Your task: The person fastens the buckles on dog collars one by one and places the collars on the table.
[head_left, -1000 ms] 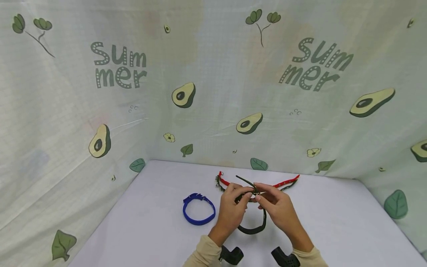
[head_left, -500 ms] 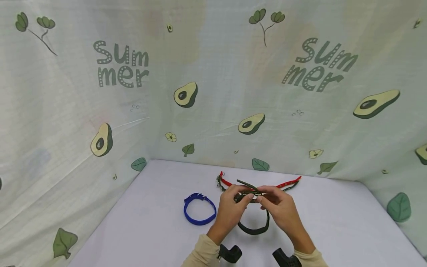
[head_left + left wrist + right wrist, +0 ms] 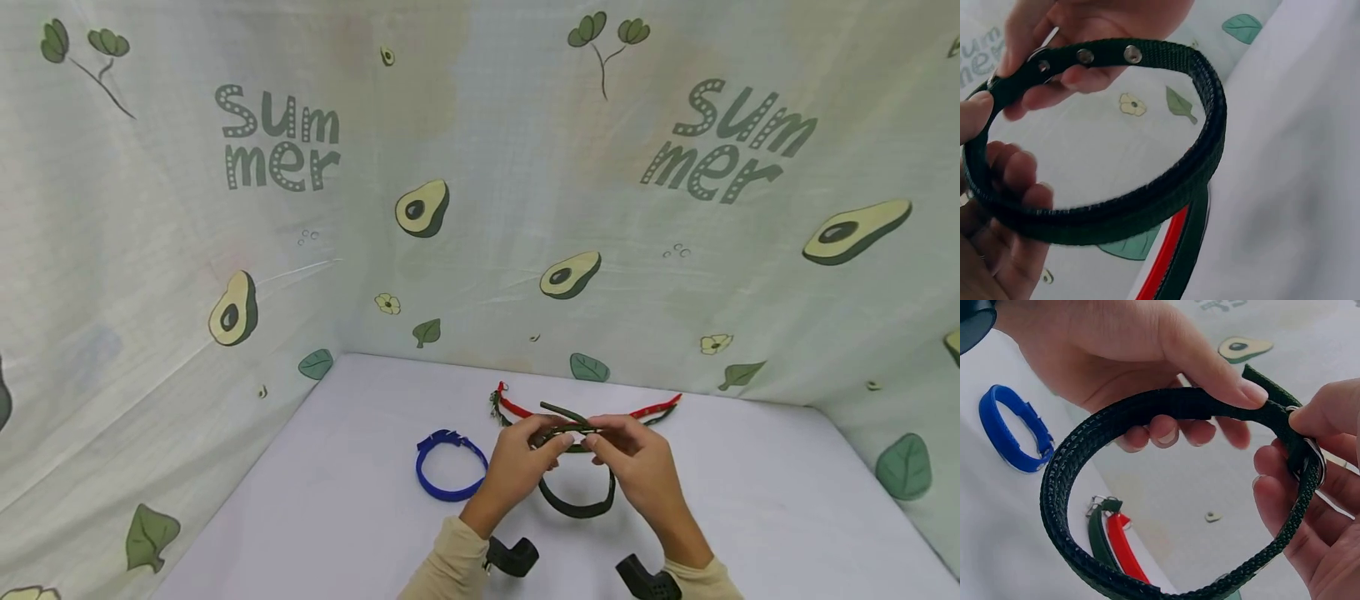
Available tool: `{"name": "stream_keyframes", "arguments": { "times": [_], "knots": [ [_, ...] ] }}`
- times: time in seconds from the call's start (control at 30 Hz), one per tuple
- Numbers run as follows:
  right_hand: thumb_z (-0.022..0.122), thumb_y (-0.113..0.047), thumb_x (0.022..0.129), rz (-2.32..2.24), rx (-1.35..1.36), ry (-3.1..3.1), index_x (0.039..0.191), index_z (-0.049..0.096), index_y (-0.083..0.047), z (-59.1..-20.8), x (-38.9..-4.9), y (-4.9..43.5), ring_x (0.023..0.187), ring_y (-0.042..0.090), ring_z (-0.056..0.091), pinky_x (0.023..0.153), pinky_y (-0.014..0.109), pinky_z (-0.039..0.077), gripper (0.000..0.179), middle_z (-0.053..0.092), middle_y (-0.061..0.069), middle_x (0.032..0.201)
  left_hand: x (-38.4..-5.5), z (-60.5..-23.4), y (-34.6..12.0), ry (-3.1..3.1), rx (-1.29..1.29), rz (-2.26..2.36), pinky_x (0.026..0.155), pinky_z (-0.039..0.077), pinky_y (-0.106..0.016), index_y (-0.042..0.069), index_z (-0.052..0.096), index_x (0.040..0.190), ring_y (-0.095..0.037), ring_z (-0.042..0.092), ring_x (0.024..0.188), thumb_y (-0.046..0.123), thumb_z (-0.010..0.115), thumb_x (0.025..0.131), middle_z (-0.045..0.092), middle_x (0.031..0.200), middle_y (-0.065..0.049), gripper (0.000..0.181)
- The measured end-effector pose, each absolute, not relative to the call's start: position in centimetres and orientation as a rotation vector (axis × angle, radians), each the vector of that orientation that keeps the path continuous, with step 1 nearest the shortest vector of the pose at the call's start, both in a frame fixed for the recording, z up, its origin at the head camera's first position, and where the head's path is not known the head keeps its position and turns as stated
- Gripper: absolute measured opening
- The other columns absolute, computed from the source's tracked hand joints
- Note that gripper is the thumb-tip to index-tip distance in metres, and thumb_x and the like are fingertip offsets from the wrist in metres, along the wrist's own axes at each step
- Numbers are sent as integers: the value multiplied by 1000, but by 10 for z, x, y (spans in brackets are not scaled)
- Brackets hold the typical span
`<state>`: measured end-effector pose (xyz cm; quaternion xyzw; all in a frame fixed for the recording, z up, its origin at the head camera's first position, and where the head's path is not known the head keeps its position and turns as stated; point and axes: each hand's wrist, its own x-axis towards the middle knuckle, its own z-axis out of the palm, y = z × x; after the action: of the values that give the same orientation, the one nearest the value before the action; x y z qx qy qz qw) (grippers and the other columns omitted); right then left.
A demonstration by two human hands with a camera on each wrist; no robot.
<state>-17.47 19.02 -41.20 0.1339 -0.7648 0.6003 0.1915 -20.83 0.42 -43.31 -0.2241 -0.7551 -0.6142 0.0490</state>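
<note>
We see the left hand (image 3: 517,467) and the right hand (image 3: 645,471) close together, both pinching a dark green collar (image 3: 577,510); in the head view its loop hangs at six o'clock from the fingertips, and its loose strap end (image 3: 564,412) juts towards ten o'clock. From the right wrist we make out the left thumb (image 3: 1235,387) pressed along the strap, the other left fingers curled beneath it with slight gaps between them; the right thumb (image 3: 1329,409) presses at the strap just beside a metal ring (image 3: 1321,464), while the right fingers (image 3: 1279,462) bend round the far side; both grips are narrow, the strap lying between thumb and fingers. From the left wrist we find metal studs (image 3: 1133,54) along the strap near the right hand. In the head view we place a blue collar (image 3: 450,496) on the white table (image 3: 315,500) at nine o'clock from the hands; a red band (image 3: 1124,547) and a green band (image 3: 1099,537) lie side by side at twelve o'clock, partly hidden behind the fingers.
</note>
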Motion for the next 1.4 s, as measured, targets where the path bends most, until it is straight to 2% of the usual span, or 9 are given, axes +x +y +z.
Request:
{"name": "stream_keyframes", "arguments": {
  "times": [0.2,0.33,0.63,0.8,0.9,0.97,1.17,1.27,1.4],
  "knots": [
    [73,-3,91,1734,332,-2128,108,68,0,-413,-176,191,75,22,70,67,31,58,18,71,13,96,-212,-432,0,-2306,-658,-2028,68,56,-26,10,72,113,-11,66,70,31,68,97,68,86,2,27],
    [72,-2,92,1746,353,-2141,109,66,1,-413,-177,190,80,24,70,68,32,59,18,69,14,99,-212,-433,0,-2282,-643,-2054,67,55,-25,8,71,115,-11,64,70,27,68,97,67,88,1,26],
    [68,-5,95,1731,432,-2177,110,61,3,-415,-180,187,85,22,71,69,32,59,19,65,17,103,-211,-431,1,-2239,-591,-2056,67,55,-24,4,69,117,-11,63,71,20,69,97,69,91,-2,26],
    [68,-12,97,1643,377,-2201,107,64,-3,-416,-181,185,83,28,70,71,30,58,14,67,11,102,-209,-429,2,-2240,-618,-2026,68,56,-26,6,71,116,-11,63,70,26,69,97,69,91,0,28],
    [69,-14,97,1534,341,-2207,102,67,-9,-416,-181,185,86,22,69,75,25,56,8,68,2,102,-208,-428,2,-2249,-651,-1992,68,57,-27,9,72,115,-10,64,71,30,70,96,69,91,2,28],
    [70,-12,95,1460,347,-2201,99,68,-13,-416,-180,184,90,17,68,78,22,54,5,69,-3,104,-207,-427,3,-2254,-683,-1959,68,57,-27,10,72,115,-10,64,72,31,70,96,68,92,2,29],
    [73,-1,90,1335,413,-2163,96,72,-20,-417,-178,181,100,12,66,83,18,50,19,71,-7,108,-207,-429,3,-2275,-818,-1823,67,56,-26,10,72,111,-7,64,74,31,69,97,66,93,2,25],
    [74,2,88,1329,443,-2154,99,73,-18,-419,-178,179,96,12,66,80,17,50,23,72,-4,107,-207,-430,5,-2301,-855,-1795,66,56,-25,12,71,110,-5,63,73,32,69,97,64,90,4,24],
    [71,10,87,1302,523,-2115,104,74,-10,-420,-178,180,95,12,66,79,15,52,27,71,5,108,-206,-431,7,-2294,-850,-1832,66,56,-25,13,71,110,-6,63,74,30,73,94,66,95,4,24]
  ]
}}
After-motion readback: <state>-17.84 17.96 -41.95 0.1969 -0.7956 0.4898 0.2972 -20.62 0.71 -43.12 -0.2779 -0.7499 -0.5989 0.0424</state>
